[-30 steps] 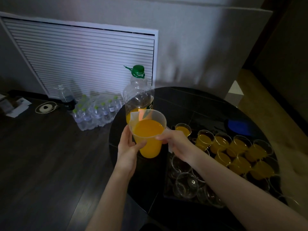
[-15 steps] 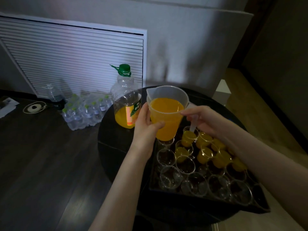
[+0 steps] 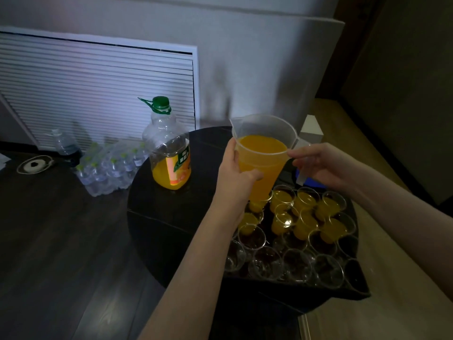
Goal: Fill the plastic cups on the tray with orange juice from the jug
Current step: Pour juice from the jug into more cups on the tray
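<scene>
Holding the jug [image 3: 263, 155] up over the far left corner of the tray [image 3: 318, 289], we have it level, juice well up toward the rim. Our left hand [image 3: 236, 171] wraps the jug's left wall, thumb across the front. Our right hand [image 3: 318, 165] sits at the handle side with fingers loosely curled; whether they actually grip the handle we cannot tell.

Plastic cups [image 3: 284, 218] stand packed rim to rim on the tray at the right of the round dark bench [image 3: 171, 217]. Far rows are mostly filled; near rows look empty.

Spout points far left, away from the empties. Judgement: turn the jug so the spout faces the next empty cup, bring it low, then tip slowly. With the jug this full, a quick tilt likely floods over neighbouring rims. Keep the left hand bracing the wall and stop short of the brim, since light cups could topple.

Juice bottle [image 3: 169, 153], green cap, stands left on the bench, well apart from the tray.
</scene>
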